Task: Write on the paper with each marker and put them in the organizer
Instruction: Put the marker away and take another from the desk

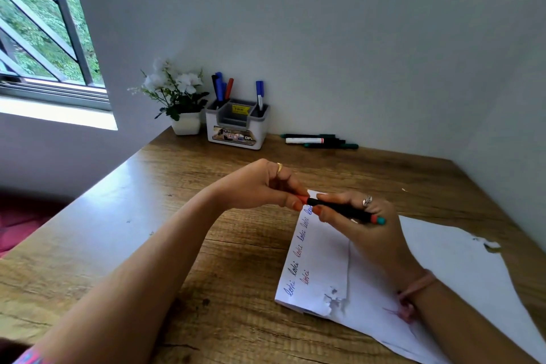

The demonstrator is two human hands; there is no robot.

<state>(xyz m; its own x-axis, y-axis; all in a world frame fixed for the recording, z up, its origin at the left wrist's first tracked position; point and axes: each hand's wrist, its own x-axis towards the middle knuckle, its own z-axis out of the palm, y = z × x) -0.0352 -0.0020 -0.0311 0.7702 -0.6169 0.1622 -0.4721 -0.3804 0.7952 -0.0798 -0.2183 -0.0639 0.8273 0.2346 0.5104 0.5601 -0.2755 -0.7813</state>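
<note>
My right hand (359, 213) grasped a black marker (339, 210) by its barrel, held level just above the paper (319, 263) on the table (183, 245). My left hand (260, 186) pinched the red cap (302, 199) at the marker's end, the two grips nearly touching. Beyond my hands stood the organizer (236, 125) with markers upright inside; three more markers (319, 140) lay to its right, well apart from my right hand.
</note>
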